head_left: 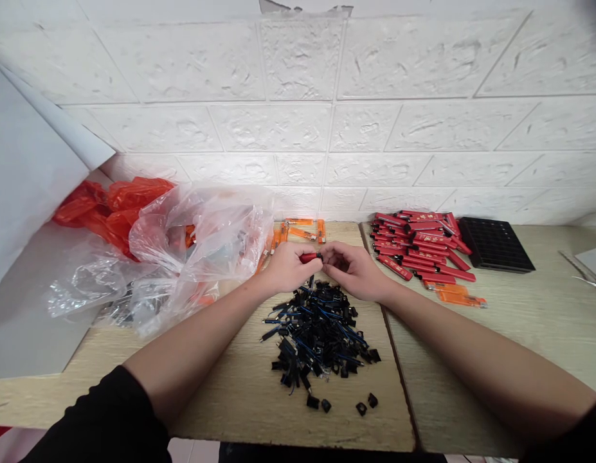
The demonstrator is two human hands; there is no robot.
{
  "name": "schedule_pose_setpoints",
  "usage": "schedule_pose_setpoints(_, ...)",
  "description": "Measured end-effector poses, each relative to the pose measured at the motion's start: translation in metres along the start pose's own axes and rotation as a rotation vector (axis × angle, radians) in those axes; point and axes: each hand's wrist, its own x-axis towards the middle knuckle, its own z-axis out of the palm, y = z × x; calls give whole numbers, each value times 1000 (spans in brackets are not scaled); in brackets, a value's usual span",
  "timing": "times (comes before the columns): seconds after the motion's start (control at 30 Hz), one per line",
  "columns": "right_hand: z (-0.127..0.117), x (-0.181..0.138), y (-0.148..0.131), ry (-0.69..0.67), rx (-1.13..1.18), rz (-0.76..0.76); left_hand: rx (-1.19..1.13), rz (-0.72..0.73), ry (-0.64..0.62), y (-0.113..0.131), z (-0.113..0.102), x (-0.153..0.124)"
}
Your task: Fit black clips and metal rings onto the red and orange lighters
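Note:
My left hand (292,267) is closed round a slim red lighter (308,257), its black end pointing right. My right hand (353,270) meets it at that black end, with thumb and fingers curled together. Whatever the right fingertips pinch is too small to make out. Just below both hands spreads a heap of small black parts (321,328), some long and thin with blue strips, others short black caps. Behind the left hand lie several clear orange lighter bodies (300,222) near the wall.
To the right are a pile of red lighters (418,241), orange lighter bodies (456,294) and a black gridded tray (495,244). Clear plastic bags (201,238) and a red bag (109,206) lie left. Loose black caps (319,403) sit near the table's front edge.

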Motion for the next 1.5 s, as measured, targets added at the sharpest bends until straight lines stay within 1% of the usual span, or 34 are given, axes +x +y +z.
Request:
schedule_pose_setpoints(0.13,0,0,0,-3,-10,5,15,-22,3,-1,0,0)
schedule_pose_setpoints(0.23,1,-1,-1,8,-9,-9,22,0,-1,-1,0,0)
schedule_pose_setpoints(0.43,-1,-2,-2,68,-86,-82,65,47,-3,-1,-3,0)
schedule_pose_setpoints(0.6,-1,-1,2,108,-137,-137,17,55,-41,-4,-4,0)
schedule_pose_setpoints(0.77,0,0,1,110,-127,-110,-3,71,-44,-4,-4,0)
schedule_pose_setpoints(1.0,-1,0,-3,108,-138,-42,-25,74,-4,-2,-4,-1)
schedule_pose_setpoints(1.1,-1,0,-4,94,-139,-18,-30,80,-6,-1,-5,-1)
schedule_pose_setpoints(1.5,-2,-1,-4,46,-157,-12,-50,108,-28,-4,-4,-1)
